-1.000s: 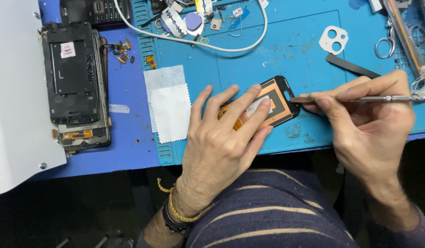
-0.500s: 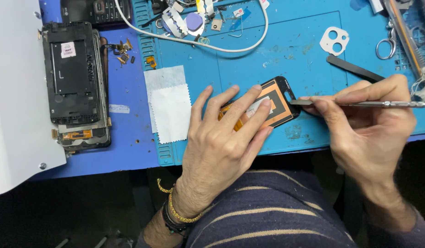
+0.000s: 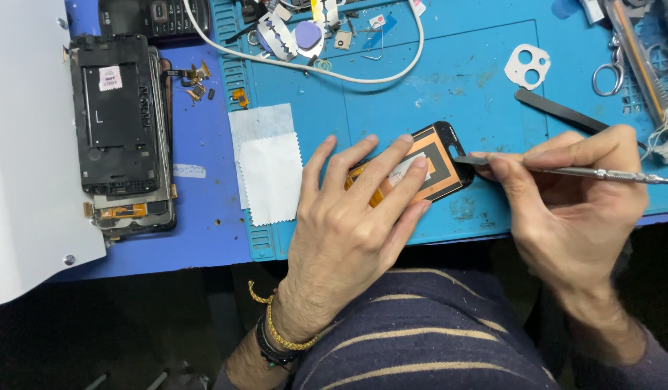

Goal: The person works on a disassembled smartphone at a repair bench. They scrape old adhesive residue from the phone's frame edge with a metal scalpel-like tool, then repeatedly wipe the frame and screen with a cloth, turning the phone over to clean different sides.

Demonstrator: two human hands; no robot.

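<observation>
1. Left hand (image 3: 348, 224) lies flat, fingers spread, pressing down on the phone panel (image 3: 435, 160) on the blue mat (image 3: 449, 79).
2. Right hand (image 3: 565, 209), just right of the panel, is pinched shut around a thin metal tool (image 3: 601, 173); its tip touches the panel's right edge.
3. A white cloth (image 3: 269, 170) lies just left of the panel.
4. A dismantled phone frame (image 3: 117, 123) sits well left of the panel on the surface.
5. Black tweezers (image 3: 557, 112) rest above and right of the panel.

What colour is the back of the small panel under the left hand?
Copper-orange with a black border, on the panel under the left hand; head view.
</observation>
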